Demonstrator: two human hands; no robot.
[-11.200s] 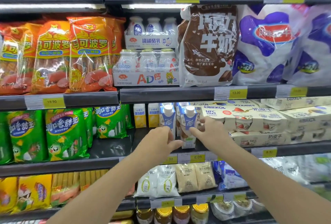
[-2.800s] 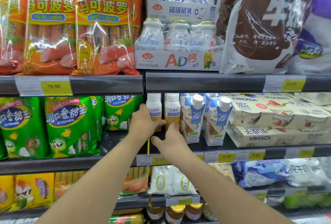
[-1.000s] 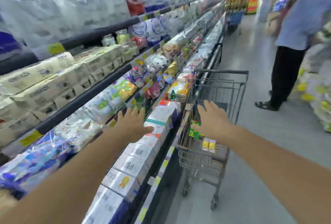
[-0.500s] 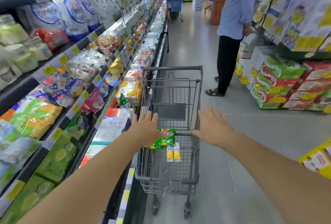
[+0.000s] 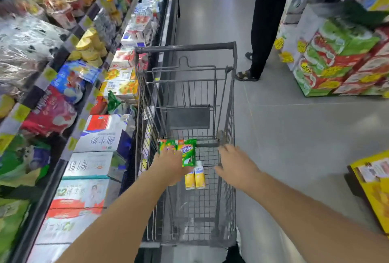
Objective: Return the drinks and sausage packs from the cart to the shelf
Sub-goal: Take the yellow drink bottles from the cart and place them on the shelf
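Two kinds of stock are lying in the grey wire shopping cart: green plastic sausage packs against the far-left of the basket floor, and two small yellow-and-white drink bottles touching each other just nearer. Left hand is reaching in over the packs, fingers spread, gripping nothing; contact with the pack edge is unclear. Right hand is hovering empty beside the bottles, fingers loose. Suggest splitting the load: left pinching the packs by their top seam, since film bags are sagging and slipping; right wrapping both bottles together, upright. Lift straight up to clear the wire sides before turning to the stocked store shelf on the left.
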